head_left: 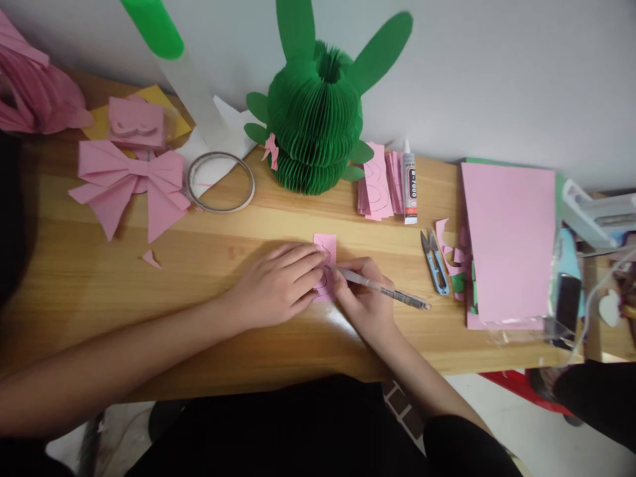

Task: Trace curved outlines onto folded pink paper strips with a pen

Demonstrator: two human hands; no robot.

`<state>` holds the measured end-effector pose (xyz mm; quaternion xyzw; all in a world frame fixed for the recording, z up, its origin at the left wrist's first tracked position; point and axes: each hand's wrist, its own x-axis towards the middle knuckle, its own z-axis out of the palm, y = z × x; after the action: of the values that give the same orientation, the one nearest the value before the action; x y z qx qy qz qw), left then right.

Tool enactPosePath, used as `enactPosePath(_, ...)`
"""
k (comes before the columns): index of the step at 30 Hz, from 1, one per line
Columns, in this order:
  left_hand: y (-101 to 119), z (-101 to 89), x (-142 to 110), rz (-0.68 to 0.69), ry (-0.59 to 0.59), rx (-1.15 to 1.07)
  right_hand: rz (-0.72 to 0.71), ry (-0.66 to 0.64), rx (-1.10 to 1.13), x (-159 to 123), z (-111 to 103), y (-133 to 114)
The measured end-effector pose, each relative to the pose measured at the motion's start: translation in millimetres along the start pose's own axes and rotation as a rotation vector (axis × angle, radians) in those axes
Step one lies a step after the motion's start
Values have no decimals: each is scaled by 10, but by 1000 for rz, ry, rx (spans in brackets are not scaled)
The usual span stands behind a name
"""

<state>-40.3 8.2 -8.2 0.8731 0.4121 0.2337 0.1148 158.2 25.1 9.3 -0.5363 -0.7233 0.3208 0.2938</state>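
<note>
A small pink paper piece [326, 246] lies on the wooden table [223, 252] in front of me, with a curved outline drawn on it. My left hand [278, 285] lies flat on the paper's left side, fingers stretched out and pressing it down. My right hand [362, 295] is closed around a pen [382, 289], whose tip touches the paper.
A green honeycomb paper cactus [315, 112] stands at the back. Beside it lie a stack of pink cut pieces [378, 182], a glue tube [409, 185], small snips [435, 262], pink sheets [509, 238], a tape ring [221, 182] and a pink bow [130, 184].
</note>
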Motion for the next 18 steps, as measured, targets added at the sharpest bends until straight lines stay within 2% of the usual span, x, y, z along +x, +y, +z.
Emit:
enactPosePath(6,0,0,11,9,5,-6,23,56,23,17,28,38)
enactPosePath(18,11,-4,22,10,28,2,-17,63,-4,26,19,9)
